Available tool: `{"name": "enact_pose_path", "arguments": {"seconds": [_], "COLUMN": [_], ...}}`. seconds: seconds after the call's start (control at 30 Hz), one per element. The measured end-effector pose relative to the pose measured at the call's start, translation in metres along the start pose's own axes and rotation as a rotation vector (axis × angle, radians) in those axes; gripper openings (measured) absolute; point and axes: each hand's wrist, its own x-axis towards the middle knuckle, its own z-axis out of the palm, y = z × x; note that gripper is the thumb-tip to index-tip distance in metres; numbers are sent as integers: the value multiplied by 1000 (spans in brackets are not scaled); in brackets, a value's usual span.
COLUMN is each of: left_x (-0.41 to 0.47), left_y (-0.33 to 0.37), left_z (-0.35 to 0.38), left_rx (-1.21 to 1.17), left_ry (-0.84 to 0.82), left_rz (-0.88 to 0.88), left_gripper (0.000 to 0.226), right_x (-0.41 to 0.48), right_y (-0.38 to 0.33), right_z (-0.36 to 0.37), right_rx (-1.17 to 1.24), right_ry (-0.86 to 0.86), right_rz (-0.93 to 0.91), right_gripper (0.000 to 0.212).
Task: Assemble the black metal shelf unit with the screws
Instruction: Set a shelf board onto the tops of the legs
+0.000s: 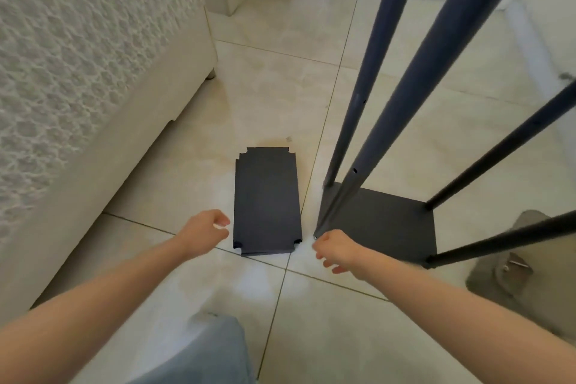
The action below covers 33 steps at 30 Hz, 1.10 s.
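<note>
Left hand [204, 232] has its fingers loosely curled and empty, just beside the near-left corner of the loose shelf panel [266, 199]. Right hand [338, 251] is also loosely curled and holds nothing, close to the foot of the nearest post [414, 72]. The panel lies flat on the tiled floor [280, 87] between the hands.

Done: base shelf [389, 221] stands with four posts upright at its corners. Left, by my read: lift this panel onto the posts and screw it in. No screws plainly visible. Grey bag [536, 274] at right carries a small metal bit, too blurred to name.
</note>
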Motion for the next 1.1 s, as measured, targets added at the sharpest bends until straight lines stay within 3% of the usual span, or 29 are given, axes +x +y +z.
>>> {"name": "enact_pose_path", "arguments": {"seconds": [0.2,0.3,0.4,0.63,0.8,0.93,1.03,1.1], "left_x": [17,24,27,31,31,33,28,23], "left_y": [-10,-7,-2,2,5,1,3,4], "left_z": [39,49,56,58,56,42,28,18], "left_rx": [-195,-301,-383,-543,-738,-882,-1033,-1090], "left_ry": [-110,-147,-186,-130,50,105,11,-28], "left_rz": [-98,-122,-130,-220,-334,-402,-392,-378], "left_gripper": [61,63,62,47,60,45,18,13], "right_x": [39,52,57,62,55,41,32,23], "right_y": [-15,-16,-18,-23,-26,-33,-41,-50], "right_z": [31,43,50,54,46,38,34,29], "right_rx": [159,197,214,397,543,630,763,921], "right_ry": [-49,-69,-63,10,49,-54,-87,-125], "right_rz": [92,113,121,151,153,116,83,88], "right_gripper": [45,53,44,24,24,25,29,32]}}
